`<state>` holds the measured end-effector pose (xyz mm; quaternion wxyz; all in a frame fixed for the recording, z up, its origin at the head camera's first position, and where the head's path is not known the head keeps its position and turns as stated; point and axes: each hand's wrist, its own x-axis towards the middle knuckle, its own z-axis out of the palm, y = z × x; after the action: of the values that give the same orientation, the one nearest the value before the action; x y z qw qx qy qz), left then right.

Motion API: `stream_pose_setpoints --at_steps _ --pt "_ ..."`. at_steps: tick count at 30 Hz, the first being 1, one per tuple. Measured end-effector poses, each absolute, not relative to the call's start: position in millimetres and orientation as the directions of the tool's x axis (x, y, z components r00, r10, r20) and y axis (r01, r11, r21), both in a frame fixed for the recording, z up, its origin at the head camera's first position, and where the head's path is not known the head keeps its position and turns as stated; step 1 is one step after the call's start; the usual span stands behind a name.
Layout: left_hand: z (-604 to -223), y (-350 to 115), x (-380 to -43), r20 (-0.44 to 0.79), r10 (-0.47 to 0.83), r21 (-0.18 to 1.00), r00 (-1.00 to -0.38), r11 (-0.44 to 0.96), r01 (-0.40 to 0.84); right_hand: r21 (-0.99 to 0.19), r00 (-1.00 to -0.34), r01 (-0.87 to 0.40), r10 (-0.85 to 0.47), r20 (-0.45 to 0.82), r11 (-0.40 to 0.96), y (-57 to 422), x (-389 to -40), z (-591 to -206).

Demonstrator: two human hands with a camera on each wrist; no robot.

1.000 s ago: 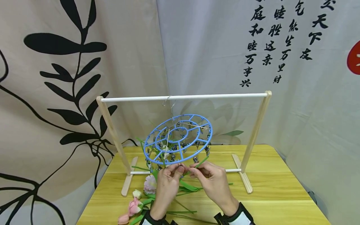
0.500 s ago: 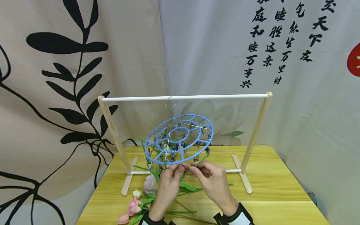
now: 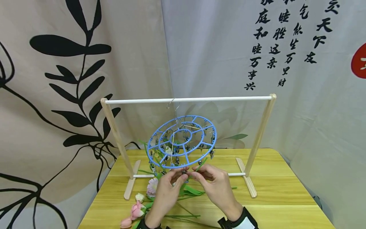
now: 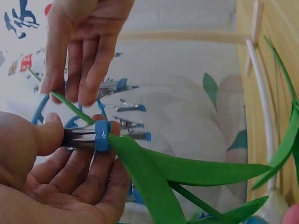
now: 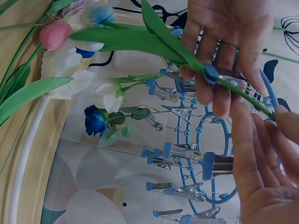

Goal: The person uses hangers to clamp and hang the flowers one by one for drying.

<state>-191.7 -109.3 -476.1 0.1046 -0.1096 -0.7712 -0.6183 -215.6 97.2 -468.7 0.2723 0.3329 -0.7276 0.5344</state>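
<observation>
A round blue drying hanger with metal clips hangs tilted from a rack. At its near edge, my left hand pinches the handles of a blue-tipped clip. That clip sits around the green stem of an artificial flower, just behind its long leaves. My right hand pinches the stem's free end between thumb and fingers. In the right wrist view, the stem runs behind the leaves toward a light blue tulip. A blue rose and a white flower hang from other clips.
A wooden rack with a white top bar stands on the wooden table. Pink tulips, a pale pink flower and green stems lie in front of it, left of and under my hands. A printed curtain backs the table.
My left thumb has moved apart from the fingertips, so the clip shows between them. The left hand and wrist have shifted slightly left. My right hand stays nearly in place on the stem.
</observation>
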Motion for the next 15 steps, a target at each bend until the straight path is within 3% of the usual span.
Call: stream_pose_setpoints --at_steps 15 --pt "-478.8 -136.3 -195.9 0.366 -0.036 0.875 -0.93 0.355 0.33 -0.665 -0.721 -0.692 -0.227 0.655 0.281 127.1 -213.3 -487.7"
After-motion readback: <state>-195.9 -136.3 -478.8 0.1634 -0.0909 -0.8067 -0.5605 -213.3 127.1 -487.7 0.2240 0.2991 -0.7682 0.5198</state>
